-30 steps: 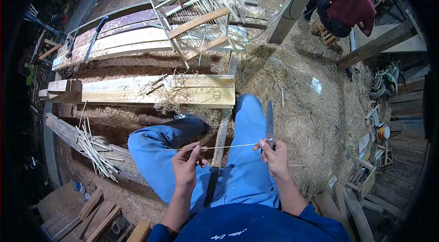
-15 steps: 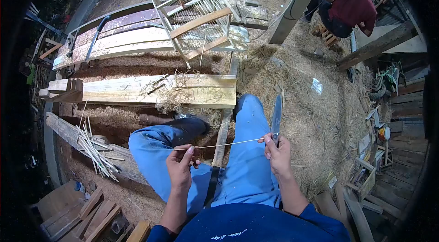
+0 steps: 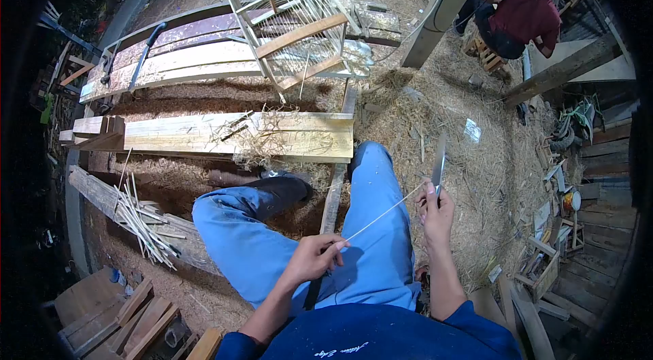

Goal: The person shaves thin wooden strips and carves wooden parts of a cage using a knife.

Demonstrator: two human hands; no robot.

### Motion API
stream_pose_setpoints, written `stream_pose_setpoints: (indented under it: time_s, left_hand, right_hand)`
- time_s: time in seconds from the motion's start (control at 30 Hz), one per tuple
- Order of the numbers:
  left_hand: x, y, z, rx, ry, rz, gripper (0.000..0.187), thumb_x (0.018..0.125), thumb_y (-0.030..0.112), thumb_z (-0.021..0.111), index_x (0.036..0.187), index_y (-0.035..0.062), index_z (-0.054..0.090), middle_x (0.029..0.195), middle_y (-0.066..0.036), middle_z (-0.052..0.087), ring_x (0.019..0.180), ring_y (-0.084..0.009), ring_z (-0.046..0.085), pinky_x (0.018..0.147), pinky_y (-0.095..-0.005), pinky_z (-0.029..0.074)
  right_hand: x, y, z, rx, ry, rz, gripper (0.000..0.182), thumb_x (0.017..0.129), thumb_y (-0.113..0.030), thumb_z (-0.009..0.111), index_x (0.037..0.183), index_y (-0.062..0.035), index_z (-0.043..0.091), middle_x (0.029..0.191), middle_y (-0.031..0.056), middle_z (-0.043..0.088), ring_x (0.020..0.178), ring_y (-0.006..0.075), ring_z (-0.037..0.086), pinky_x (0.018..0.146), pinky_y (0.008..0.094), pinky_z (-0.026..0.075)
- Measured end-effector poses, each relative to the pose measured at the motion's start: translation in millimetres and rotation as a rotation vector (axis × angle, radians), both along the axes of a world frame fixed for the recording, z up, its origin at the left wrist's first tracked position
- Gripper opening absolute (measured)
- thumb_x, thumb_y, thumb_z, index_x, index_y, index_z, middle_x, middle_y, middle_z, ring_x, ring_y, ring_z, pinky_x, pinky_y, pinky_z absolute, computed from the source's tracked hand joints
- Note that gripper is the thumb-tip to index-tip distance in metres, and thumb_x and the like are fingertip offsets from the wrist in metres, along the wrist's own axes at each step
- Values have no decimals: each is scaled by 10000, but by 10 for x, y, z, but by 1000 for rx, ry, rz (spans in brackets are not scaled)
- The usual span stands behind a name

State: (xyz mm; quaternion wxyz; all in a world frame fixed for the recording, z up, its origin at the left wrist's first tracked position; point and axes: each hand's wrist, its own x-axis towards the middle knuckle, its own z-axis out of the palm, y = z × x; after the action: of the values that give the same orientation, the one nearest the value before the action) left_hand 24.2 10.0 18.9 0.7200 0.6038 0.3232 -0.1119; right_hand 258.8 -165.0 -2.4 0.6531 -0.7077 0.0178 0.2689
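Note:
My left hand (image 3: 316,258) is closed, pinching the lower end of a thin pale wooden strip (image 3: 381,215) above my lap. The strip slants up to my right hand (image 3: 436,212), whose fingertips meet its other end. That same hand grips a knife (image 3: 440,159) with its blade pointing away from me, and the fingers hide most of the handle. On a plank to the left lies a loose bundle of similar pale strips (image 3: 144,227).
A wooden frame with thin slats (image 3: 299,16) rests on long boards ahead. Nearer, a plank bench (image 3: 183,132) carries shavings. A saw (image 3: 147,54) lies at far left. A wooden post (image 3: 445,13) stands ahead; beyond it sits a person in a dark red shirt (image 3: 524,6).
My left hand has moved right and down over my lap, and my right hand has shifted right and slightly up with the knife. The strip now slants instead of lying nearly level.

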Motion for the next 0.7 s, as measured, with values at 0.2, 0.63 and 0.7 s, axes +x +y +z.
stream_pose_setpoints:
  time_s: [0.2, 0.63, 0.7]
  left_hand:
    - [342, -324, -325, -40, 66, 61, 266, 1084, 209, 564, 1101, -11, 713, 709, -72, 695, 532, -94, 592, 496, -279, 472]
    - [508, -522, -439, 171, 11, 62, 260, 1055, 186, 591, 1025, -17, 750, 612, -77, 658, 515, -117, 603, 512, -327, 462]
    - [477, -514, -418, 174, 12, 73, 259, 1054, 187, 593, 1029, -16, 751, 608, -76, 652, 522, -115, 604, 518, -328, 462]
  right_hand:
    - [-260, -262, -111, -251, -448, 451, 366, 1077, -195, 578, 1426, -113, 652, 811, 35, 687, 617, 170, 607, 573, 360, 499]
    - [-650, -423, 212, -683, -707, 790, 395, 985, -221, 658, 1366, -318, 696, 766, 122, 629, 673, 355, 681, 585, 492, 518]
    - [-688, -402, 186, -699, -730, 790, 396, 981, -217, 664, 1362, -320, 699, 756, 119, 619, 669, 351, 679, 581, 487, 514]
